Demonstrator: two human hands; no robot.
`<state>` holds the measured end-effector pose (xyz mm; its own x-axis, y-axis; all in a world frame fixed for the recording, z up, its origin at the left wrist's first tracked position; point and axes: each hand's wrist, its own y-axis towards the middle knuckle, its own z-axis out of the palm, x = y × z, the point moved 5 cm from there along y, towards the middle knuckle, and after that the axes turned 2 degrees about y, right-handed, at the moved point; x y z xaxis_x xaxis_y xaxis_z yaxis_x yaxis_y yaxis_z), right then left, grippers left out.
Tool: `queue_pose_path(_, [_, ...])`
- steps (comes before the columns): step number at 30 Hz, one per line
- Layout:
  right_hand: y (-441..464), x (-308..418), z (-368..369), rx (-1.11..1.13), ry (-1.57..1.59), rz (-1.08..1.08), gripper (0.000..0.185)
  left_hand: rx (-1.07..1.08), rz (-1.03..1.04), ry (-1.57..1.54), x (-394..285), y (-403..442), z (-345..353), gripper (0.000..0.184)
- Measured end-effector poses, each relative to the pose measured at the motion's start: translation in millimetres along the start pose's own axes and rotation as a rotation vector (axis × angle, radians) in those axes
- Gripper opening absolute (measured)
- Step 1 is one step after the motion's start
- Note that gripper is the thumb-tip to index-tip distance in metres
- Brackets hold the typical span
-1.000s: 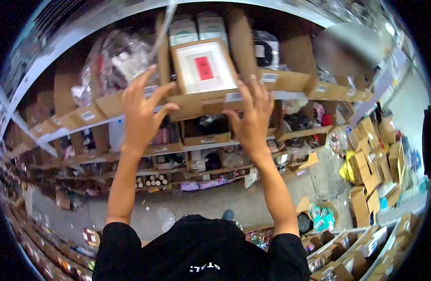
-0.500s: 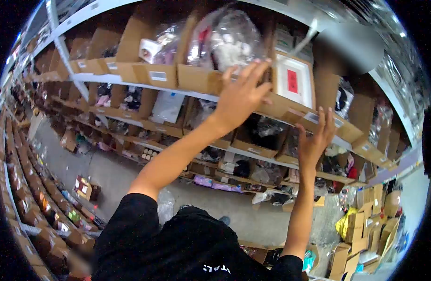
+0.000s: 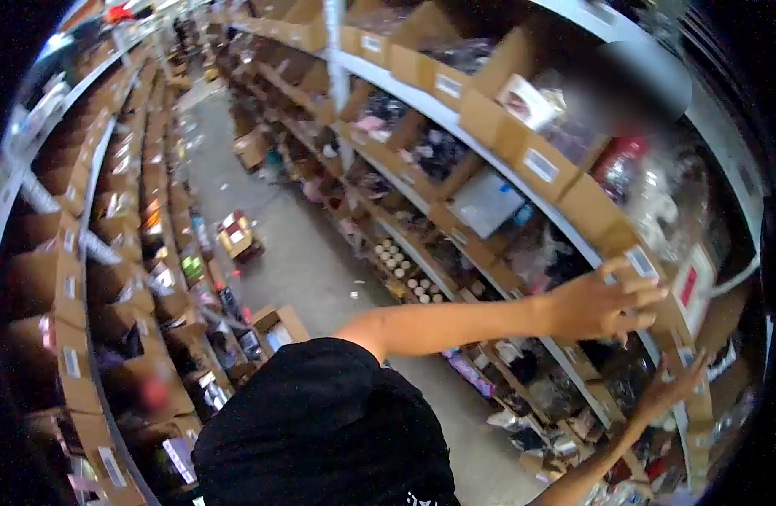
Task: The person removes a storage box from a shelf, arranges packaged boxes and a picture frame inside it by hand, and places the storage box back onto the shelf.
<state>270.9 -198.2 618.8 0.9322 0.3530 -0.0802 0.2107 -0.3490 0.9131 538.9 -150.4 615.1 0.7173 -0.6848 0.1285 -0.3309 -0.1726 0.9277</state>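
Note:
My left hand (image 3: 603,304) reaches out to the right at the front of an upper shelf, fingers loosely apart with nothing in them. It is nearest to a cardboard bin's white label (image 3: 641,261); whether it touches the bin I cannot tell. Behind that bin front lie clear plastic bags with something white (image 3: 655,207) inside and a red wrapped item (image 3: 620,164). Farther right stands a white box with a red label (image 3: 690,285). My right hand (image 3: 673,386), slightly blurred, is lower at the right by a bin front, fingers spread and holding nothing.
Shelves of cardboard bins line both sides of a concrete aisle (image 3: 299,253). An open carton (image 3: 238,236) sits on the floor, another (image 3: 278,331) nearer my body. Below my left arm are bins with a flat grey package (image 3: 487,205) and rows of pale round-topped items (image 3: 405,271).
My view has swung left along the aisle, so the shelf and both hands appear farther right and lower. Both hands remain empty by the bin fronts.

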Motion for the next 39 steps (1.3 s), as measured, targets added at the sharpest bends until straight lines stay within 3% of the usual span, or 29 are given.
queue_pose_path(4, [-8.4, 15.7, -3.3, -0.018, -0.046, 0.082, 0.059, 0.129, -0.213, -0.099, 13.6, -86.5, -22.6, 0.048])
queue_pose_path(9, [-36.2, 44.8, -2.1, -0.13, 0.1, 0.132, 0.061, 0.372, -0.713, 0.013, 42.7, -233.5, -56.2, 0.043])
queue_pose_path(11, [-64.6, 40.1, 1.2, -0.045, 0.014, 0.389, 0.056, 0.367, -0.92, 0.025, 51.0, -304.1, -69.7, 0.04])
queue_pose_path(14, [-83.1, 89.2, 7.8, -0.061, 0.342, 0.613, 0.047, 0.301, -1.163, 0.124, 43.1, -426.8, -97.6, 0.035])
queue_pose_path(15, [-101.4, 85.8, 16.6, 0.021, 0.264, 0.635, 0.042, 0.411, -1.291, 0.156, 36.4, -491.0, -101.7, 0.034])
queue_pose_path(16, [-112.8, 101.3, 21.7, 0.026, 0.286, 0.724, 0.039, 0.322, -1.416, 0.035, 25.6, -536.3, -111.6, 0.036])
queue_pose_path(17, [-131.9, 104.7, 33.1, 0.09, 0.418, 0.835, 0.038, 0.415, -1.53, 0.046, 15.8, -576.0, -121.1, 0.037])
queue_pose_path(18, [-153.2, 106.9, 41.3, 0.119, 0.343, 0.767, 0.039, 0.511, -1.644, 0.104, 4.7, -593.1, -132.0, 0.038])
queue_pose_path(19, [-174.4, 110.6, 49.7, 0.199, 0.485, 0.886, 0.051, 0.609, -1.754, 0.171, -7.0, -608.5, -144.4, 0.039])
queue_pose_path(21, [-218.8, 118.6, 64.1, 0.222, 0.646, 0.943, 0.047, 0.449, -1.826, 0.019, -29.1, -676.8, -155.6, 0.041])
queue_pose_path(23, [-249.3, 132.7, 67.0, 0.284, 0.57, 1.006, 0.037, 0.409, -2.011, -0.155, -50.9, -737.8, -166.1, 0.045])
queue_pose_path(24, [-272.8, 132.9, 73.8, 0.312, 0.624, 1.009, 0.037, 0.427, -2.007, -0.175, -62.7, -760.2, -174.9, 0.045])
queue_pose_path(26, [-316.6, 136.4, 78.6, 0.418, 0.608, 1.111, 0.038, 0.357, -2.367, -0.202, -85.1, -803.0, -188.7, 0.045])
queue_pose_path(27, [-362.4, 124.5, 91.8, 0.454, 0.622, 1.162, 0.038, 0.377, -2.363, -0.22, -85.2, -791.9, -190.7, 0.045])
queue_pose_path(29, [-368.6, 152.6, 79.8, 0.487, 0.833, 1.399, 0.036, 0.59, -2.225, -0.097, -83.7, -755.0, -204.5, 0.046])
queue_pose_path(30, [-376.8, 155.3, 76.3, 0.481, 0.814, 1.406, 0.036, 0.526, -2.286, -0.115, -87.1, -758.7, -204.9, 0.048])
queue_pose_path(34, [-423.1, 167.3, 71.8, 0.572, 0.867, 1.549, 0.033, 0.595, -2.201, -0.323, -91.6, -875.1, -185.3, 0.053])
queue_pose_path(37, [-427.7, 174.0, 64.1, 0.609, 0.937, 1.604, 0.033, 0.736, -2.107, -0.16, -60.8, -719.3, -184.7, 0.052])
queue_pose_path(39, [-433.1, 168.6, 64.1, 0.67, 0.906, 1.622, 0.033, 0.788, -2.039, -0.157, -55.3, -725.9, -172.7, 0.051])
